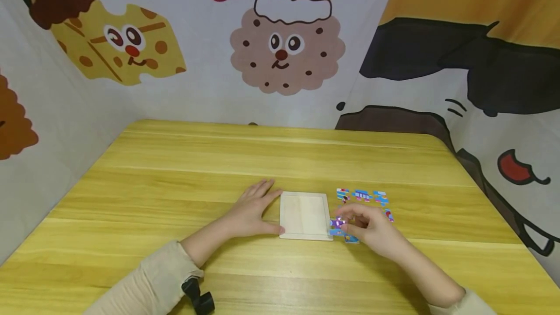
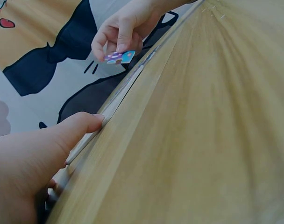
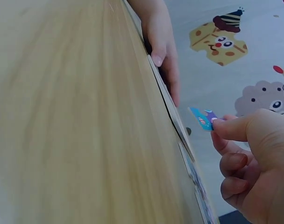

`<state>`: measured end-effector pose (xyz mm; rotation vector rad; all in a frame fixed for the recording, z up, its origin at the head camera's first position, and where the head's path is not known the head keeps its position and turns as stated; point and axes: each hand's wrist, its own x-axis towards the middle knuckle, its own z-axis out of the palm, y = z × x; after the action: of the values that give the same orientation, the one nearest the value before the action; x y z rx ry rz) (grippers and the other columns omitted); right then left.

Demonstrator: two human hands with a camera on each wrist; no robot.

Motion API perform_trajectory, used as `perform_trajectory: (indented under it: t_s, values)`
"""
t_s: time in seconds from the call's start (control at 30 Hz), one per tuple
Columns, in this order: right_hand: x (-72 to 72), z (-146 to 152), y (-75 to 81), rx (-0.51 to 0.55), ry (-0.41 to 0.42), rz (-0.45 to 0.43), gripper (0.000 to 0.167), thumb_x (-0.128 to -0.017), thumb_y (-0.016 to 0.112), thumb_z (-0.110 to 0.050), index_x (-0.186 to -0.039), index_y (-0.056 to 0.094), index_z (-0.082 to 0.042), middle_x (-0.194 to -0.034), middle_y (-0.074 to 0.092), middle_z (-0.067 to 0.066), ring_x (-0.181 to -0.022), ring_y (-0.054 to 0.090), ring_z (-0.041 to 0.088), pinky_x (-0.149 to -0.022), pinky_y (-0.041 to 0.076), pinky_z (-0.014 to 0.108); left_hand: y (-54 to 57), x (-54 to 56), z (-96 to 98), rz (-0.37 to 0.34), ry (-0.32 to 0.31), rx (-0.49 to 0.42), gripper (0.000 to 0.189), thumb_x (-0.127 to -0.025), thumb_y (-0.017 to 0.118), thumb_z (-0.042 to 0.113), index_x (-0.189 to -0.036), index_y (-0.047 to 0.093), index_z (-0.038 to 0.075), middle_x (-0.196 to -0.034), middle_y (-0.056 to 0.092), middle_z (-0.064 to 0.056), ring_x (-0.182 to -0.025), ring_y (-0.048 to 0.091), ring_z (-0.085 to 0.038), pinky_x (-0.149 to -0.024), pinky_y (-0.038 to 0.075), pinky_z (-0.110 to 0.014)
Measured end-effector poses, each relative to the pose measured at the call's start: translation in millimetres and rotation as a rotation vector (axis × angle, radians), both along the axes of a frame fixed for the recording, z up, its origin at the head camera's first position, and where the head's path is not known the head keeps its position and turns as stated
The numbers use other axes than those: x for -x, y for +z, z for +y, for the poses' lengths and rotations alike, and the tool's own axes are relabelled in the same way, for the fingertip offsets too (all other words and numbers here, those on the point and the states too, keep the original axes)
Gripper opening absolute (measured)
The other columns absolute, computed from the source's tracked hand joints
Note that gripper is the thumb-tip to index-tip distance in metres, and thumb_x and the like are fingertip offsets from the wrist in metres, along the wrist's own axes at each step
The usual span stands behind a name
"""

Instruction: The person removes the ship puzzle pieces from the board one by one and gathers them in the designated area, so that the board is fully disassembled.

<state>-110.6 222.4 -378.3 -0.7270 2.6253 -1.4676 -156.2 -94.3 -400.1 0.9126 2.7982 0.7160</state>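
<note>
A pale square wooden puzzle tray (image 1: 305,215) lies bare on the table in the head view. My left hand (image 1: 251,213) rests at its left side with fingers spread, the thumb touching the lower left corner and the index finger near the upper left one. Between thumb and fingers, my right hand (image 1: 374,230) pinches a blue and purple puzzle piece (image 1: 337,225) by the tray's right edge. Both wrist views show this puzzle piece (image 2: 119,57) (image 3: 202,119) held up above the table surface. Loose puzzle pieces (image 1: 362,195) lie beyond and under the right hand, which partly hides them.
The wood-grain table (image 1: 210,154) extends on all sides of the tray. A black strap-like object (image 1: 198,296) sits by the left sleeve. Behind the table hangs a cloth (image 1: 201,96) with cartoon prints.
</note>
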Motion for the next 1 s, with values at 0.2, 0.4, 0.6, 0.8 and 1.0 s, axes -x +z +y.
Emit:
perform_trajectory:
  t_s: [0.2,0.4,0.6,0.8,1.0]
  values:
    - [-2.4,16.0,-0.4,0.053,0.031,0.011,0.025,-0.084,0.068,0.003,-0.109,0.065,-0.003,-0.091,0.063,0.006,-0.051,0.037,0.004,-0.040,0.036,0.022,1.1,-0.3,0.0,-0.002,-0.002,-0.004,0.097,-0.076,0.067,0.064,-0.151,0.032,0.014,-0.158,0.011,-0.013,-0.144,0.004,-0.032,-0.112,0.007,-0.053]
    - [-3.8,31.2,-1.5,0.057,0.032,0.029,0.026,-0.084,0.067,0.006,-0.108,0.065,-0.002,-0.100,0.065,0.010,-0.060,0.050,0.007,-0.044,0.042,0.024,-0.4,0.4,-0.3,0.008,-0.008,-0.009,0.096,-0.076,0.067,0.065,-0.151,0.033,0.014,-0.158,0.012,-0.013,-0.144,0.005,-0.033,-0.112,0.007,-0.054]
    - [-5.9,46.3,-2.2,0.035,0.009,0.068,0.027,-0.083,0.066,0.009,-0.109,0.064,0.000,-0.096,0.065,0.008,-0.057,0.046,0.005,-0.044,0.041,0.025,-0.3,0.1,-0.6,0.011,-0.009,-0.012,0.097,-0.076,0.067,0.065,-0.151,0.032,0.014,-0.158,0.012,-0.014,-0.144,0.005,-0.033,-0.112,0.008,-0.054]
    - [-8.5,60.7,-0.3,0.019,-0.026,0.070,0.026,-0.085,0.064,0.008,-0.109,0.064,-0.001,-0.088,0.062,0.003,-0.051,0.040,0.009,-0.042,0.038,0.027,0.2,0.1,-0.5,0.012,-0.012,-0.011,0.097,-0.076,0.067,0.064,-0.151,0.032,0.013,-0.158,0.012,-0.014,-0.144,0.005,-0.033,-0.112,0.008,-0.054]
    - [-9.5,73.9,0.5,0.010,-0.031,0.073,0.026,-0.085,0.063,0.010,-0.110,0.063,0.002,-0.096,0.065,0.005,-0.062,0.052,0.009,-0.047,0.044,0.027,-0.3,0.1,-0.4,0.009,-0.009,-0.015,0.096,-0.077,0.067,0.064,-0.150,0.033,0.013,-0.158,0.012,-0.014,-0.144,0.005,-0.034,-0.112,0.008,-0.055]
